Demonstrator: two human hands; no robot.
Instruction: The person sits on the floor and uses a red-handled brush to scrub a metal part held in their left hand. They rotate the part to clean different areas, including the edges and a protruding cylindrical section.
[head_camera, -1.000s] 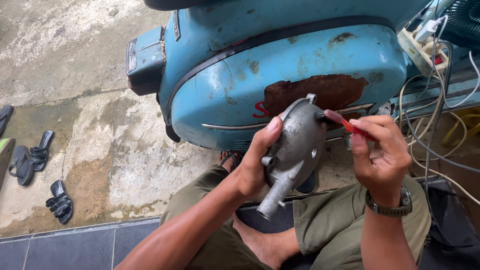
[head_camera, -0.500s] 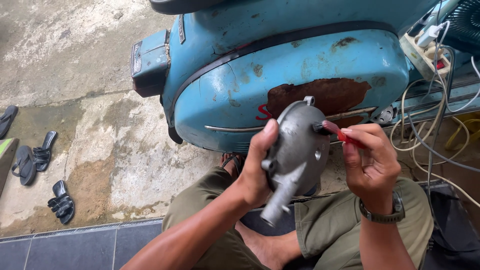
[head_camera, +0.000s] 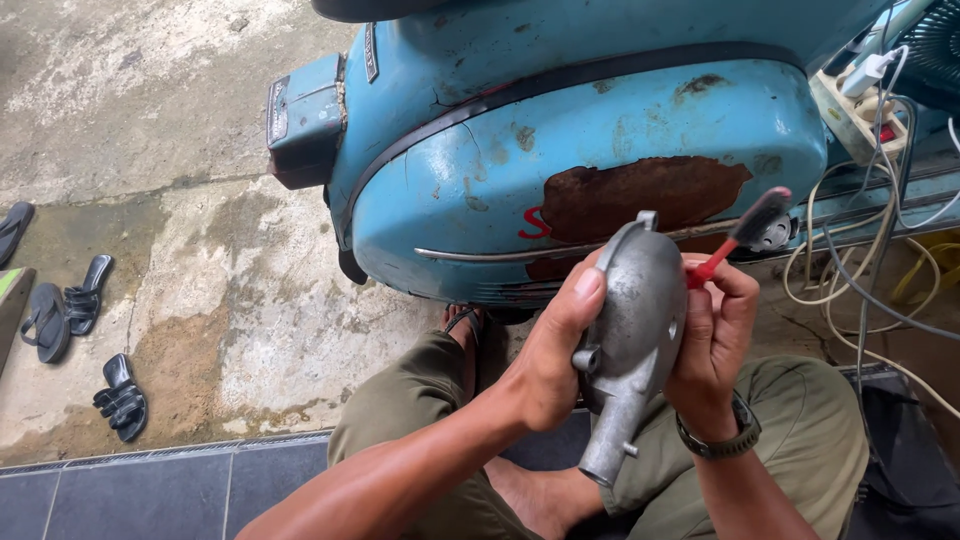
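The left hand (head_camera: 552, 365) gripped a grey cast-metal cover (head_camera: 632, 340) from its left side, thumb laid up along the rounded face, the narrow neck of the part pointing down past the wrist. The right hand (head_camera: 712, 345) was clenched around the red handle of a small brush (head_camera: 745, 228) — its dark bristle head stuck up just above the fingers and beside the cover's upper edge. A watch (head_camera: 722, 437) sat on that wrist. Beyond both hands stood a light-blue scooter (head_camera: 590, 120) with a rust patch; cables (head_camera: 880, 250) trailed to the right, sandals (head_camera: 75, 320) lay far left.
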